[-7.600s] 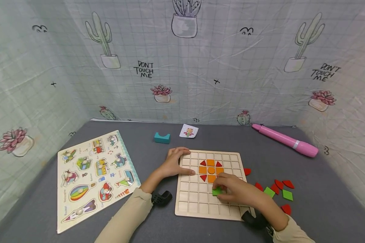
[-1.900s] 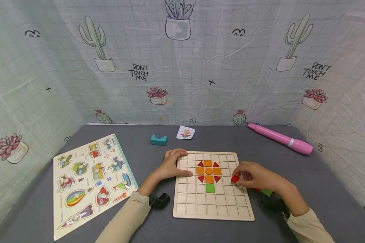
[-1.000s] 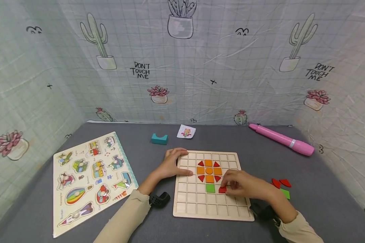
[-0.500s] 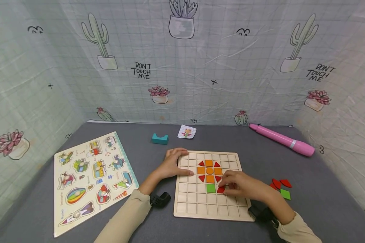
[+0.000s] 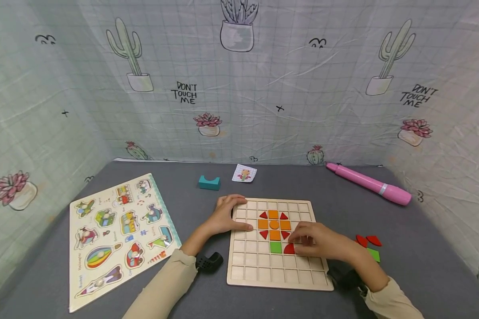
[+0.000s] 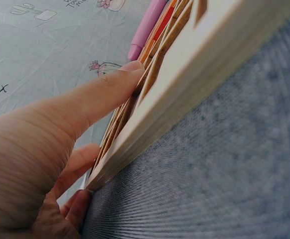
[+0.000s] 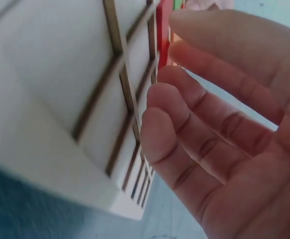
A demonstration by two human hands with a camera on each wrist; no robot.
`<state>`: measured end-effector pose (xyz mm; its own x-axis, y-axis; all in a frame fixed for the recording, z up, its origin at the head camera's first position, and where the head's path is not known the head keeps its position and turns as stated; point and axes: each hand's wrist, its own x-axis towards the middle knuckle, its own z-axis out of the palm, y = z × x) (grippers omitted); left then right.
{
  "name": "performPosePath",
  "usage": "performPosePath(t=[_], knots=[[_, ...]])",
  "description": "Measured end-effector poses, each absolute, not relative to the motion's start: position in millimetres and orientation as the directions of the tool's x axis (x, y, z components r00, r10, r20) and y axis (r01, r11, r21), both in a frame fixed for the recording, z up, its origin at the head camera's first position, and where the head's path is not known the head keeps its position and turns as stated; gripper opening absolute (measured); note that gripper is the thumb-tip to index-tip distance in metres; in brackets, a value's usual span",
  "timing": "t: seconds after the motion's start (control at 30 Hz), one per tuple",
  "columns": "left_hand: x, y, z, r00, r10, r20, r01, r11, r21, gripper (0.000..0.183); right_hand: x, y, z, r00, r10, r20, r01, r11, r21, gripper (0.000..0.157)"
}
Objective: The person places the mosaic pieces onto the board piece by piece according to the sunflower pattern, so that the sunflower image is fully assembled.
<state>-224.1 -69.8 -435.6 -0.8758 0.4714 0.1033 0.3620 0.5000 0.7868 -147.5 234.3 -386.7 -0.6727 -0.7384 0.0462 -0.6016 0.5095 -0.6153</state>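
The wooden grid board (image 5: 259,277) carries orange squares around an orange disc (image 5: 274,224), with red triangles at their corners. A green square (image 5: 276,247) lies below them. To its right, across one column, a red fan-shaped piece (image 5: 289,249) lies in a cell. My right hand (image 5: 315,240) hovers at that piece, its thumb and index fingertips apart and beside it; in the right wrist view the other fingers are loosely bent over the cells. My left hand (image 5: 223,217) holds the board's far left corner, thumb (image 6: 105,92) on top and fingers at the edge.
Loose red pieces (image 5: 368,240) and a green square (image 5: 373,254) lie right of the board. A pattern card (image 5: 244,173), a teal block (image 5: 209,182) and a pink pen-shaped object (image 5: 369,183) lie behind it. A picture puzzle (image 5: 123,239) lies left.
The green square was set down and a red triangle added. My right hand brought the red fan-shaped piece leftward into its cell, then loosened its fingers from it. The left hand kept still.
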Motion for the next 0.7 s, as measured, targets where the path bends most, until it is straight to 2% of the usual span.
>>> performPosePath(t=[0.3,0.7], knots=[[-225,-70,-436,-0.878,0.471,0.082,0.35,0.516,0.782,0.074,-150,257,-372,-0.724,-0.688,0.046,-0.578,0.568,-0.587,0.014],[-225,-70,-436,-0.879,0.469,0.087,0.354,0.52,0.777,0.075,-150,288,-368,-0.794,-0.601,-0.09,-0.439,0.67,-0.599,0.015]])
